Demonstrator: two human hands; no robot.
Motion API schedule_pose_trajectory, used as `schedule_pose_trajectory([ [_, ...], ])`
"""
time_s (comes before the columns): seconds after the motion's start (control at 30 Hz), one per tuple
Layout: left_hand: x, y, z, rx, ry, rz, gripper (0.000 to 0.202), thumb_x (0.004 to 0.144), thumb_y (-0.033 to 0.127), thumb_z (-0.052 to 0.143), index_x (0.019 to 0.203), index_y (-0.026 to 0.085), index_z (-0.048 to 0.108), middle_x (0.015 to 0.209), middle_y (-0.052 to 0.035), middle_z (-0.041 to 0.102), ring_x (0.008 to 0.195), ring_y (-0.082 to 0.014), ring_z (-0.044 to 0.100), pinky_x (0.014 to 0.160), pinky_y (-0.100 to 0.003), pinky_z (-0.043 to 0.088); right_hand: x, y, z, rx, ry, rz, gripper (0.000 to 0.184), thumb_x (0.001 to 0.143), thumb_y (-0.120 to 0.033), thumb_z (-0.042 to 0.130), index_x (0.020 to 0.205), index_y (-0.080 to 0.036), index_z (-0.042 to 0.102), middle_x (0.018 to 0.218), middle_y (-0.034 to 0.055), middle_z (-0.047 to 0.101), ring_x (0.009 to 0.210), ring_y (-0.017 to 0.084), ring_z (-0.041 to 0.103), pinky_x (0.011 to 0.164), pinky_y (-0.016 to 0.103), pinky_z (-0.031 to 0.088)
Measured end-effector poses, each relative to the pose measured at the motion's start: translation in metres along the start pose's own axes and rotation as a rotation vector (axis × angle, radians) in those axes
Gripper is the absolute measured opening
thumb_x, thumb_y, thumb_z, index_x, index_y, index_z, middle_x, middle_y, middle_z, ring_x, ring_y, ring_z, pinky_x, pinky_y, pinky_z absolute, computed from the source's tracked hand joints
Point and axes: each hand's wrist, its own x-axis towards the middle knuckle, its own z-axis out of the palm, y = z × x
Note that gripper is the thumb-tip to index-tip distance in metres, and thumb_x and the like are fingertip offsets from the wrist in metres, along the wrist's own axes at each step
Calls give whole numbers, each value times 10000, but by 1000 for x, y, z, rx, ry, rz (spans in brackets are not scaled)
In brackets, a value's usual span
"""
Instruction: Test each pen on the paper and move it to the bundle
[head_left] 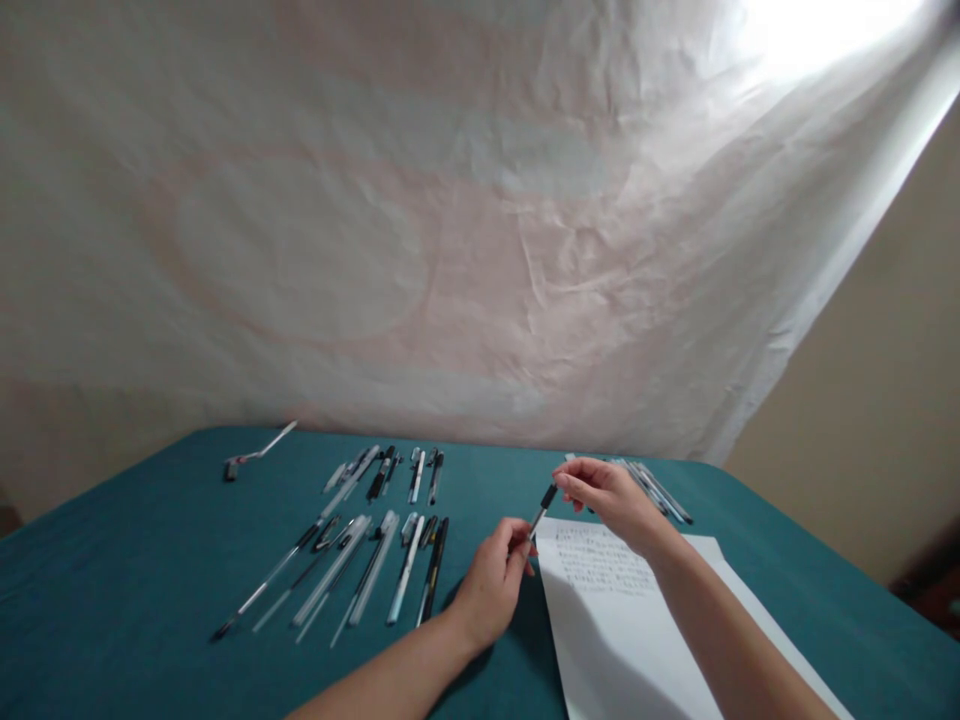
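Over the table, a pen (543, 507) with a clear barrel and a black grip is held at a slant between my two hands. My left hand (499, 575) is closed around the lower part of the barrel. At the pen's upper, black end, the thumb and fingertips of my right hand (596, 490) are pinched together; they hide the very tip. Beneath the right forearm lies a stack of white paper (600, 635), its top sheet bearing lines of handwriting near the far edge.
Left of my hands, several pens and pen parts lie in rows, among them a white pen (406, 572) and a black pen (433, 570). More pens (656, 490) lie behind my right hand. A thin bent device (259, 455) rests at the far left of the green tablecloth (112, 580).
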Motion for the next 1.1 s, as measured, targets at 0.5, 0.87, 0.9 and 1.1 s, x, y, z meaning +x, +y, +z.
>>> schedule_pose_trajectory([
  [0.5, 0, 1, -1, -45, -1, -23, 119, 866, 199, 406, 938, 165, 494, 832, -29, 586, 673, -134, 549, 647, -255, 430, -7, 4, 0, 227, -84, 61, 389, 746, -425, 605, 1049, -181, 626, 1000, 79, 623, 724, 129, 565, 563, 236, 443],
  [0.87, 0, 7, -1, -70, 6, -37, 87, 844, 208, 441, 877, 165, 510, 810, -31, 587, 663, -141, 558, 635, -258, 435, -5, 9, 1, 84, 18, -8, 349, 735, -439, 607, 906, -146, 688, 687, 36, 622, 612, 122, 524, 526, 239, 424],
  [0.9, 0, 8, -1, -68, 10, -34, 85, 843, 213, 448, 873, 166, 512, 806, -30, 588, 664, -141, 558, 637, -257, 436, -5, 8, 1, 71, 32, -14, 337, 735, -436, 609, 888, -146, 687, 664, 28, 612, 596, 116, 515, 524, 238, 422],
  [1.1, 0, 10, -2, -51, 30, -34, 88, 835, 233, 477, 874, 165, 516, 803, -28, 596, 663, -140, 561, 636, -255, 439, -6, 8, 5, 125, 65, 11, 330, 705, -463, 632, 781, -143, 658, 626, 20, 590, 554, 107, 503, 492, 224, 412],
])
